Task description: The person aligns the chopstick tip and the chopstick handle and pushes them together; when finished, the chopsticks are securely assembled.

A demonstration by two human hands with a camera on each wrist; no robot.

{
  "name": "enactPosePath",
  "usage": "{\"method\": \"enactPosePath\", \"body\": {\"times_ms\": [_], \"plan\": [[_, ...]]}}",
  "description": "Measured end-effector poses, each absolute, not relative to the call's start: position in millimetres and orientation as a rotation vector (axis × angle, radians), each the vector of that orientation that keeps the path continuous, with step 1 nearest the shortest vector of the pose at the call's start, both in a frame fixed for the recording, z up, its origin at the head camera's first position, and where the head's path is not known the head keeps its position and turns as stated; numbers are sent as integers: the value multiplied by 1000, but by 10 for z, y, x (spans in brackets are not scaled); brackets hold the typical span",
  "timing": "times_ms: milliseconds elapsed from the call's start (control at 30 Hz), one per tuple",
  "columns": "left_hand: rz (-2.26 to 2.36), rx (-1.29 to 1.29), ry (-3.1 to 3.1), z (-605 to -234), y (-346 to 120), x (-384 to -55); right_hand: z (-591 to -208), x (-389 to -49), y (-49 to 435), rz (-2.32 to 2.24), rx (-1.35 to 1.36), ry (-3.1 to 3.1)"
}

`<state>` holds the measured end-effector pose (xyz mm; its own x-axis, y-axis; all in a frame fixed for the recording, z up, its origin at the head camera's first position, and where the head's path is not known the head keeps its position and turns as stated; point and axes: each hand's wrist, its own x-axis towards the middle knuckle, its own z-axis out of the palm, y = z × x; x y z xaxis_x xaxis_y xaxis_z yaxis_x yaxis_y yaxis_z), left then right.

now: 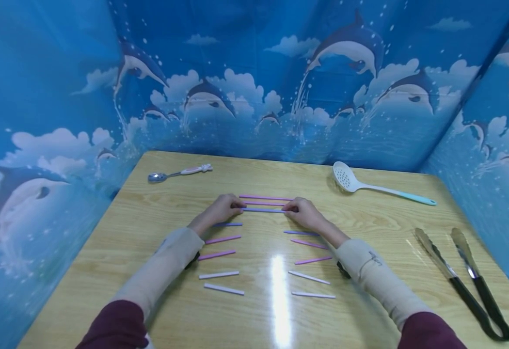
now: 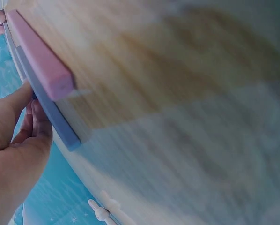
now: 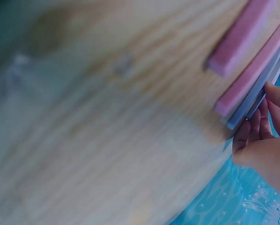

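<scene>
A blue-purple stick (image 1: 263, 210) lies across the middle of the table, in front of two pink sticks (image 1: 265, 198) set nearly parallel to it. My left hand (image 1: 224, 208) pinches its left end between thumb and fingers. At the opposite end my right hand (image 1: 304, 213) pinches it too. In the left wrist view the hand (image 2: 23, 145) is beside a blue stick (image 2: 53, 115), close to a pink stick (image 2: 44, 58). The right wrist view has the hand (image 3: 266, 145) at the stick ends, where the fingers partly hide what they hold.
Shorter blue, pink and pale sticks lie in a left column (image 1: 219, 255) and a right column (image 1: 313, 260), partly under the forearms. A spoon (image 1: 180, 172) is at the back left, a white skimmer (image 1: 346, 177) at the back right. Tongs (image 1: 468, 281) lie at the right.
</scene>
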<state>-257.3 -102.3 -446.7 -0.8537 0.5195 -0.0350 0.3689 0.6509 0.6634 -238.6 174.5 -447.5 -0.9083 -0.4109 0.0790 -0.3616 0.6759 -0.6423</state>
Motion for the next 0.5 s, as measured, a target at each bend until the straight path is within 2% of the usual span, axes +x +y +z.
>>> {"method": "enactPosePath", "body": {"times_ms": [500], "plan": [[1083,727,2648,-4461,-1115,-2520,-4339,-2296,1801,-1162,-515,2742]]}}
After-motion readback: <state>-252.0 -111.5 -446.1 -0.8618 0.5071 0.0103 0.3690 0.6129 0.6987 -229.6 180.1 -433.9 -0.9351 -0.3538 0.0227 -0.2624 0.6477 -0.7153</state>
